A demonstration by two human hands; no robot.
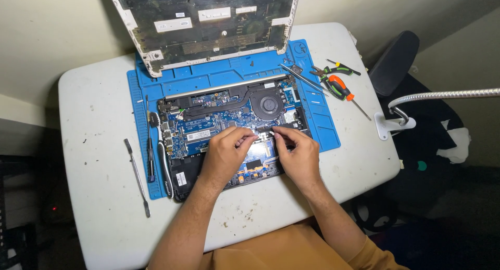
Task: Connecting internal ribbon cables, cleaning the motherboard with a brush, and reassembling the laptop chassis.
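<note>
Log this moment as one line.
left hand: on ribbon cable | right hand: same | open laptop | blue mat

I see the white table brightly and evenly lit from above, shadows soft, focus sharp at centre. The floor at right and left falls into deep darkness; edges bow slightly.

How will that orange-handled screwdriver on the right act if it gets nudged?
The orange-handled screwdriver looks stiff and light. Its rounded handle would probably roll on the table, though the pliers close beside it might stop it.
</note>
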